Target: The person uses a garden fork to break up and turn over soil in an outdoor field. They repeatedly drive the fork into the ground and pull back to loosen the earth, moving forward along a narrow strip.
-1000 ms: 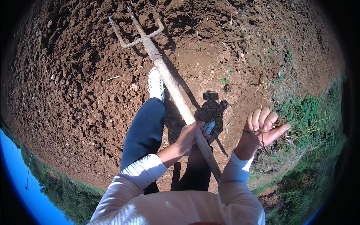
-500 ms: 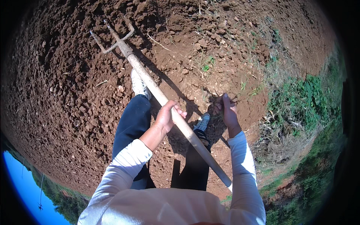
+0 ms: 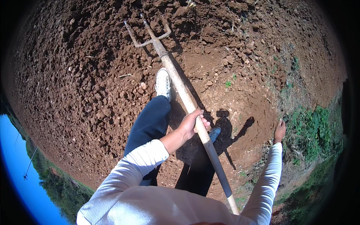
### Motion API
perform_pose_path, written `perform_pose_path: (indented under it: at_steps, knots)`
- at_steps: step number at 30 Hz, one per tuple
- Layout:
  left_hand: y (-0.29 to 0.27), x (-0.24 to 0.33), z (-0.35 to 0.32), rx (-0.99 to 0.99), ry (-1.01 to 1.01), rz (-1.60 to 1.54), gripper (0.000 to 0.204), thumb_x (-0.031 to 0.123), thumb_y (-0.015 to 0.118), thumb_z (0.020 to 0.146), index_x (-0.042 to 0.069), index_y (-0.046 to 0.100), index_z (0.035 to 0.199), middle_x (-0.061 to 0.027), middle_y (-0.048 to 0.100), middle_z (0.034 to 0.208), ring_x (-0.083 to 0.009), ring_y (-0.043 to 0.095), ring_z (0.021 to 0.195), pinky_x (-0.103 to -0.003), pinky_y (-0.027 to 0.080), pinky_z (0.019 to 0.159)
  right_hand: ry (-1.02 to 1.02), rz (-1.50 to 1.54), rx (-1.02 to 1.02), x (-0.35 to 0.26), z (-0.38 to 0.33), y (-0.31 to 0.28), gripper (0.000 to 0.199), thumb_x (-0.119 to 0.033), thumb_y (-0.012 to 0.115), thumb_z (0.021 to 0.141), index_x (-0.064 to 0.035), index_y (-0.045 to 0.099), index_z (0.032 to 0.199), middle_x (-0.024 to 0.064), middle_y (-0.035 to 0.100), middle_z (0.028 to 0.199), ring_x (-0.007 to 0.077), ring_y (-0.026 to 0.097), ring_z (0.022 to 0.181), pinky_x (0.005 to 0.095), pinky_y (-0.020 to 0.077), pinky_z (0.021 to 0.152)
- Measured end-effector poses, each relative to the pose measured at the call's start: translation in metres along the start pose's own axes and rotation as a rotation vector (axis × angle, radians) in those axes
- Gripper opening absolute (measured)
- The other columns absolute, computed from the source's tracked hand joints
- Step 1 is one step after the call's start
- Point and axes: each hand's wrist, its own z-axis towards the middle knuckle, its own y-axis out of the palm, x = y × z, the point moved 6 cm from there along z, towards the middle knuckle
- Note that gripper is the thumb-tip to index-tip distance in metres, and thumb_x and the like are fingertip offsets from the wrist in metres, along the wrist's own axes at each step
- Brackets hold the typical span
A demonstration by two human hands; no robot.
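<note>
My left hand point(image 3: 192, 123) is closed around the pale wooden handle point(image 3: 183, 95) of a garden fork. The handle slants from the upper left down past my body. At its far end the fork head point(image 3: 153, 39) points away, its three bent metal prongs over clumpy reddish soil. My right hand point(image 3: 279, 131) is off the handle, on a stretched arm at the right, beside dry grass and green weeds point(image 3: 311, 127). Its fingers are mostly hidden, and no held thing shows in it.
My white shoe point(image 3: 163, 84) stands on the soil point(image 3: 101, 101) left of the handle; the other shoe point(image 3: 214, 134) is partly behind it. Small green sprouts point(image 3: 228, 83) grow from smoother earth ahead. My shadow point(image 3: 225, 129) falls across that earth.
My right hand has swung outward to the right, from near the handle to the weedy edge. The dark tangle by its fingers no longer shows there. My left hand still grips the fork.
</note>
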Motion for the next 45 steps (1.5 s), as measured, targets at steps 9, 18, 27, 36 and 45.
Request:
perform_pose_path:
  at_steps: [9, 18, 27, 36, 45]
  knots:
    - [-0.008, 0.018, -0.031, -0.096, -0.160, -0.007, 0.029, 0.033, 0.061, 0.080, 0.006, 0.053, 0.087, -0.0075, 0.056, 0.077, -0.0194, 0.060, 0.074, -0.033, 0.049, 0.069, -1.138, -0.230, 0.163, -0.648, 0.037, 0.148, 0.037, -0.020, 0.034, 0.091, -0.0086, 0.048, 0.124, 0.0094, 0.048, 0.128, 0.0240, 0.041, 0.121, 0.0361, 0.0305, 0.102]
    - [-0.018, 0.025, -0.044, -0.134, -0.307, -0.001, 0.026, 0.028, 0.059, 0.082, 0.004, 0.052, 0.089, -0.0093, 0.059, 0.077, -0.0208, 0.061, 0.082, -0.038, 0.047, 0.078, -0.913, -0.622, 0.020, -0.676, 0.064, 0.239, 0.031, -0.013, 0.045, 0.088, -0.0031, 0.045, 0.117, 0.0185, 0.055, 0.111, 0.0301, 0.059, 0.096, 0.0406, 0.0414, 0.084]
    - [-0.016, 0.025, -0.043, -0.117, -0.343, -0.011, 0.027, 0.026, 0.062, 0.079, 0.003, 0.052, 0.090, -0.0102, 0.060, 0.078, -0.0216, 0.061, 0.084, -0.038, 0.047, 0.078, -0.796, -0.632, -0.109, -0.650, 0.045, 0.241, 0.029, -0.013, 0.052, 0.085, -0.0090, 0.046, 0.112, 0.0152, 0.058, 0.098, 0.0293, 0.062, 0.085, 0.0400, 0.0466, 0.074]
    - [-0.022, 0.028, -0.044, -0.167, -0.322, 0.019, 0.025, 0.025, 0.060, 0.081, 0.002, 0.053, 0.088, -0.0124, 0.059, 0.081, -0.0240, 0.060, 0.088, -0.039, 0.046, 0.083, -0.860, -0.414, -0.052, -0.662, 0.068, 0.247, 0.041, -0.029, 0.062, 0.081, -0.0099, 0.049, 0.116, 0.0155, 0.061, 0.100, 0.0289, 0.061, 0.094, 0.0395, 0.0509, 0.075]
    - [-0.037, 0.012, -0.027, -0.077, -0.273, 0.051, 0.027, 0.028, 0.054, 0.084, 0.001, 0.054, 0.080, -0.0135, 0.059, 0.078, -0.0286, 0.061, 0.087, -0.040, 0.045, 0.085, -0.623, -0.065, -0.066, -0.540, -0.010, 0.253, 0.039, -0.017, 0.061, 0.079, -0.0185, 0.045, 0.114, 0.0112, 0.061, 0.081, 0.0284, 0.061, 0.066, 0.0399, 0.0476, 0.056]
